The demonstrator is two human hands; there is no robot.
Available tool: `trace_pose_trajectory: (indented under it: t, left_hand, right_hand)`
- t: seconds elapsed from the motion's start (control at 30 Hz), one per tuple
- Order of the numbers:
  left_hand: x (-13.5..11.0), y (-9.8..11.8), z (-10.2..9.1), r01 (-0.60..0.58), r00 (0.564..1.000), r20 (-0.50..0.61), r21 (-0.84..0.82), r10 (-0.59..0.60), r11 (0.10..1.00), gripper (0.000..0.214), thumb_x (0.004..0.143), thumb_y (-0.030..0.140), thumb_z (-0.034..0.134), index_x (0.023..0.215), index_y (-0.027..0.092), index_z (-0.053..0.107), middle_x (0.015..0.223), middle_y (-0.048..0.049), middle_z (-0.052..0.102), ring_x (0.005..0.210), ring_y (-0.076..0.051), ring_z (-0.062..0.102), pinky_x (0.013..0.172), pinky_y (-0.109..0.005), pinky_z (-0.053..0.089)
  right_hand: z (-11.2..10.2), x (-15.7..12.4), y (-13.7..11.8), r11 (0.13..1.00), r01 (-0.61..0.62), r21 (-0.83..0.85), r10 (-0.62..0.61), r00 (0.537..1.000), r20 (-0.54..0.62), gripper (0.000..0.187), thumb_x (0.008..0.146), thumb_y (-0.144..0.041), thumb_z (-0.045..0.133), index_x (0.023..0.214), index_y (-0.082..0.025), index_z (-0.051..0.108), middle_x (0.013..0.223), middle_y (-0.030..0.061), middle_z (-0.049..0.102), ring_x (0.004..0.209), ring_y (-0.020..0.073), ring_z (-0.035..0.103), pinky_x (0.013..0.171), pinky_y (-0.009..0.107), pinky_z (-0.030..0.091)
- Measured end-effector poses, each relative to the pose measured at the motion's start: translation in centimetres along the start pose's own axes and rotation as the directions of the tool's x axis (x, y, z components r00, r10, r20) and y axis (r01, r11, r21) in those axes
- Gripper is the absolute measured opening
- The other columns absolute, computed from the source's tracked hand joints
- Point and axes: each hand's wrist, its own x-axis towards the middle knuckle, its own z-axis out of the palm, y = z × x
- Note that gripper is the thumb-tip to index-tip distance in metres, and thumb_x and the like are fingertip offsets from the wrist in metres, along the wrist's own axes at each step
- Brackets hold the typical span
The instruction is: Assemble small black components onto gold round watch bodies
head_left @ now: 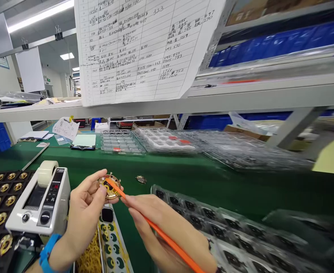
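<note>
My left hand [83,214] is closed around the edge of a round gold watch case [113,192], thumb in front and fingers behind, holding it up above the green table. In my right hand [169,223] a long, thin orange stick tool [171,242] is gripped like a pen. Its tip lies over the inside of the case, where yellow and dark parts show; whether it touches them I cannot tell. Behind the hands, a small round dark piece with a metal rim [141,179] lies on the table.
A white tape dispenser [42,201] stands left, beside a black tray of gold cases [6,189]. Below my hands are a sheet of yellow-edged stickers [114,242] and yellow strips [90,254]. Clear trays of black parts [209,223] lie right; a shelf beam [144,110] crosses ahead.
</note>
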Motion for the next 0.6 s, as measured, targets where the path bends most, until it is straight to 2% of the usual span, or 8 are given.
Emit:
trace_pose_trajectory:
  t: [0.07,0.37,0.47,0.53,0.6]
  left_hand:
    - [-0.1,-0.1,-0.1,-0.007,1.0,-0.005,0.013,0.007,1.0,0.028,0.088,0.03,0.068,0.115,0.023,0.073,0.096,-0.005,0.079,0.087,-0.018,0.075,0.077,-0.024,0.063]
    - [-0.3,0.9,1.0,0.047,0.999,-0.012,0.068,-0.047,0.997,0.036,0.082,0.033,0.072,0.114,0.016,0.07,0.09,-0.0073,0.079,0.082,-0.02,0.075,0.074,-0.027,0.063]
    - [-0.1,0.7,0.8,0.034,0.998,-0.051,0.118,-0.028,0.992,0.03,0.083,0.03,0.071,0.11,0.017,0.072,0.093,-0.0063,0.079,0.086,-0.019,0.075,0.077,-0.026,0.061]
    - [0.1,0.4,0.5,0.034,0.996,-0.082,0.158,-0.021,0.987,0.026,0.083,0.028,0.069,0.107,0.019,0.074,0.096,-0.0053,0.079,0.087,-0.019,0.074,0.078,-0.025,0.06]
    - [0.4,0.2,0.1,0.046,0.995,-0.092,0.17,-0.031,0.984,0.024,0.084,0.028,0.068,0.105,0.019,0.075,0.098,-0.0052,0.079,0.089,-0.019,0.074,0.081,-0.026,0.059]
  right_hand:
    - [-0.1,-0.1,-0.1,0.999,0.006,-0.032,-0.005,0.999,0.032,0.03,0.087,0.0,0.056,0.106,-0.019,0.069,0.084,0.0044,0.075,0.074,0.0165,0.072,0.064,0.026,0.06]
    - [0.3,-0.5,0.0,0.993,0.063,-0.095,-0.063,0.998,0.006,0.032,0.084,0.004,0.057,0.107,-0.016,0.066,0.085,0.0066,0.074,0.082,0.0158,0.072,0.07,0.024,0.061]
    - [0.4,-0.6,0.4,0.964,0.208,-0.168,-0.198,0.978,0.072,0.028,0.085,0.003,0.056,0.107,-0.01,0.067,0.088,0.0111,0.075,0.089,0.019,0.072,0.076,0.027,0.062]
    - [0.6,-0.8,0.7,0.922,0.321,-0.214,-0.294,0.944,0.149,0.026,0.088,0.0,0.051,0.106,-0.007,0.068,0.091,0.0143,0.076,0.093,0.0223,0.072,0.079,0.03,0.062]
    - [0.9,-0.8,1.0,0.887,0.388,-0.251,-0.34,0.916,0.213,0.029,0.091,-0.001,0.044,0.106,-0.005,0.069,0.094,0.0166,0.076,0.094,0.0243,0.072,0.079,0.032,0.062]
